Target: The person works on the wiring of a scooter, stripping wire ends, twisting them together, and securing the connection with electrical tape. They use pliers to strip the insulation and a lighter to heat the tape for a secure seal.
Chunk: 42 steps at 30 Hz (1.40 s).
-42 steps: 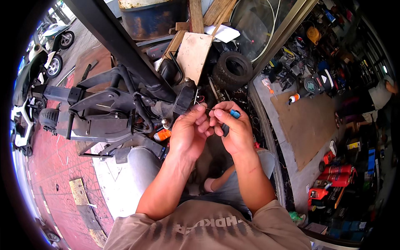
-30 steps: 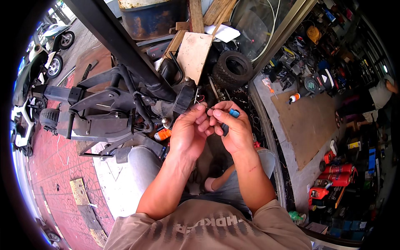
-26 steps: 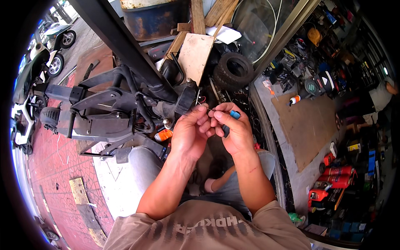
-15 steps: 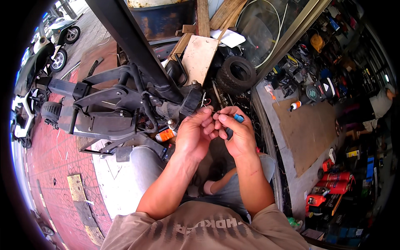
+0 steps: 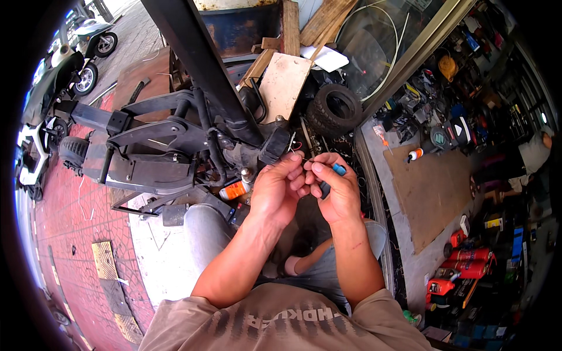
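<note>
Centrally, the left hand (image 5: 274, 196) pinches a thin wire (image 5: 305, 159) near the right edge of a black frame (image 5: 132, 169); the right hand (image 5: 339, 196), fingertips together by the wire, holds a blue item (image 5: 339, 169).

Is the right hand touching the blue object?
Touching. The head view shows the blue object tucked in the right hand, its end showing beside the thumb.

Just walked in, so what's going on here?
A person is handling what looks like a thin wire with bare hands. The left hand pinches one end, while the right hand has its fingertips at the other and also holds a blue-and-dark item. A black scooter-like frame is to the left, with an orange bottle near it.
</note>
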{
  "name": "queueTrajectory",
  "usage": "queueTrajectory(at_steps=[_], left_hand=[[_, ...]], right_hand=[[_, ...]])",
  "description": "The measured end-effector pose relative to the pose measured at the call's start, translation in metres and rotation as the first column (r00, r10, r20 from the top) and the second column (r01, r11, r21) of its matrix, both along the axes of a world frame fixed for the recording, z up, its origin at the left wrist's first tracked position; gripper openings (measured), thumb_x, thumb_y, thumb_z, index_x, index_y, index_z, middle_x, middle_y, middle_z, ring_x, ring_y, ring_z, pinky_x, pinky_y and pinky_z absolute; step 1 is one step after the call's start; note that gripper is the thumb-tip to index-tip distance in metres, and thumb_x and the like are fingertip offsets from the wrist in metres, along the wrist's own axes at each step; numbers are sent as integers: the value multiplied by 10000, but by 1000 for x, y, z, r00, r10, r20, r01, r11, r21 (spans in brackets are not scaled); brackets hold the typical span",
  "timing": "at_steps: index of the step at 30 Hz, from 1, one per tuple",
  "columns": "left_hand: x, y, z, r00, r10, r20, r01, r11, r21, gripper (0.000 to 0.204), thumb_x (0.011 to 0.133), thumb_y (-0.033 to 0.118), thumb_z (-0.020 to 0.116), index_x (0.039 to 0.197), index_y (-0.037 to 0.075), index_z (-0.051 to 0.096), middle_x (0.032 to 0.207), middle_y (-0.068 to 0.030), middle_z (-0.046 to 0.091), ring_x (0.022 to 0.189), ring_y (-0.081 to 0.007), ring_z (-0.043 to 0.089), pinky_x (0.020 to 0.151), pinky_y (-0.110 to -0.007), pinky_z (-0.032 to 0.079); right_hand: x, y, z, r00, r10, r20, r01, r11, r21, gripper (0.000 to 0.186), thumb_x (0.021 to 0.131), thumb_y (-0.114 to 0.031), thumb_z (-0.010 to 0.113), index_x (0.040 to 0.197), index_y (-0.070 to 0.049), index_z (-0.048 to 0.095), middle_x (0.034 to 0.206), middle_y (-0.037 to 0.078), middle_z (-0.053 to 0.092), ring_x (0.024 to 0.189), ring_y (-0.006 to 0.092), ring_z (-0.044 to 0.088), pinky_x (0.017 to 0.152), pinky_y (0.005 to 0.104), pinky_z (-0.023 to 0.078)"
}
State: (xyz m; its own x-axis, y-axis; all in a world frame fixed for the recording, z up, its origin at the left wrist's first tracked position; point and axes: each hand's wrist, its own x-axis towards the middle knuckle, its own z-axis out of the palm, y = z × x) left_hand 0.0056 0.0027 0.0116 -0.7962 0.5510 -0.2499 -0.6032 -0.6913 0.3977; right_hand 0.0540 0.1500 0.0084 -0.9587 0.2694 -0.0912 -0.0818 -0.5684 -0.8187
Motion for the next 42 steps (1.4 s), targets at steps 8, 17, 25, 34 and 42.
queueTrajectory(at_steps=[8, 17, 25, 34, 42], left_hand=[[0, 0, -2, 1000, 2, 8, -2, 1000, 0, 158, 1138, 201, 676, 1153, 47, 712, 773, 47, 521, 727, -141, 583, 723, -408, 558], [1, 2, 0, 1000, 18, 6, -18, 999, -28, 158, 1127, 204, 696, 1145, 50, 725, 773, 48, 532, 714, -137, 568, 718, -388, 532], [-1, 2, -5, 1000, 14, 17, -14, 1000, -7, 152, 1105, 224, 738, 1129, 74, 742, 754, 67, 505, 682, -123, 487, 683, -359, 454], [-1, 2, -2, 999, 9, 38, -9, 1000, -3, 158, 1110, 223, 731, 1157, 73, 732, 753, 74, 482, 684, -110, 462, 679, -344, 420], [-1, 3, -5, 1000, 2, 30, -2, 1000, -1, 167, 1109, 227, 731, 1176, 74, 729, 770, 74, 490, 680, -103, 459, 675, -340, 411]], right_hand=[[0, -1, 1, 1000, 2, -2, -2, 999, 32, 123, 1010, -9, 801, 1108, -28, 729, 1069, 122, 813, 812, 128, 726, 599, 249, 498], [-3, -12, -1, 994, -95, -48, 101, 987, 125, 150, 1012, -21, 830, 1139, -25, 749, 996, 65, 804, 772, 96, 699, 597, 228, 480], [-3, -17, -8, 986, -150, -72, 165, 947, 277, 130, 1032, -77, 852, 1124, -23, 778, 959, 17, 779, 745, 54, 662, 598, 207, 455], [-2, -17, -8, 988, -149, -45, 155, 947, 281, 134, 1056, -124, 840, 1125, -20, 790, 952, 17, 784, 740, 50, 652, 593, 207, 442], [-6, -22, -12, 978, -186, -98, 208, 923, 325, 126, 1068, -112, 826, 1121, -8, 778, 937, 29, 777, 728, 63, 647, 586, 215, 491]])
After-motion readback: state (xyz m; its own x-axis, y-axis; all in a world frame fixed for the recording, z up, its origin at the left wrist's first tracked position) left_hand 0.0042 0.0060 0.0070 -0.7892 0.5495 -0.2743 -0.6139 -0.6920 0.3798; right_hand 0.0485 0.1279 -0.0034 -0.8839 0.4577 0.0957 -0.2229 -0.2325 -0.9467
